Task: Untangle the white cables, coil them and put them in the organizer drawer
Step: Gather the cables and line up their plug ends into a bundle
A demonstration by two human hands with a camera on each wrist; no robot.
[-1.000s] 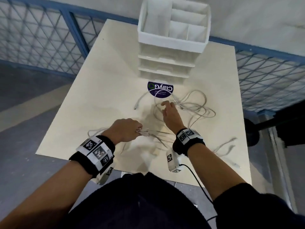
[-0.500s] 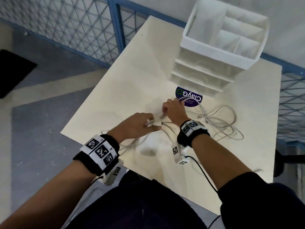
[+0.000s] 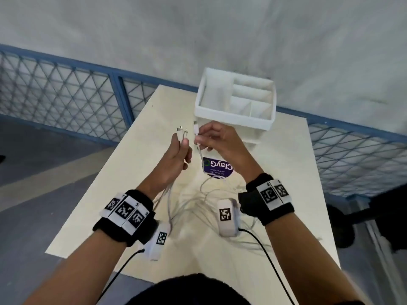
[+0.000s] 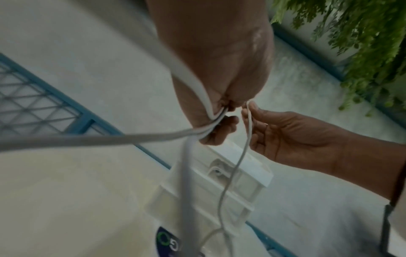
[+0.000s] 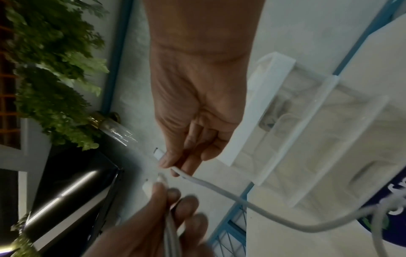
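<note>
Several white cables [image 3: 193, 208] lie tangled on the cream table [image 3: 114, 194], their ends lifted. My left hand [image 3: 184, 143] is raised above the table and grips a bunch of cable ends [image 3: 182, 131] with the plugs pointing up; in the left wrist view the strands [image 4: 211, 128] run out of its fist. Close to its right, my right hand [image 3: 198, 140] pinches one cable end [image 3: 196, 128] between thumb and fingers, its cord [image 5: 219, 189] hanging to the table. The white organizer [image 3: 235, 119] stands behind the hands, drawers closed.
A round purple sticker [image 3: 218, 168] lies on the table before the organizer. Blue mesh railing [image 3: 66, 102] runs behind and beside the table, with a grey wall beyond. Green plants [image 5: 54, 69] and a dark object [image 5: 77, 173] show in the right wrist view.
Both hands have risen from the table to in front of the organizer, lifting cable ends with them. The right hand now pinches a single end apart from the left hand's bunch.
</note>
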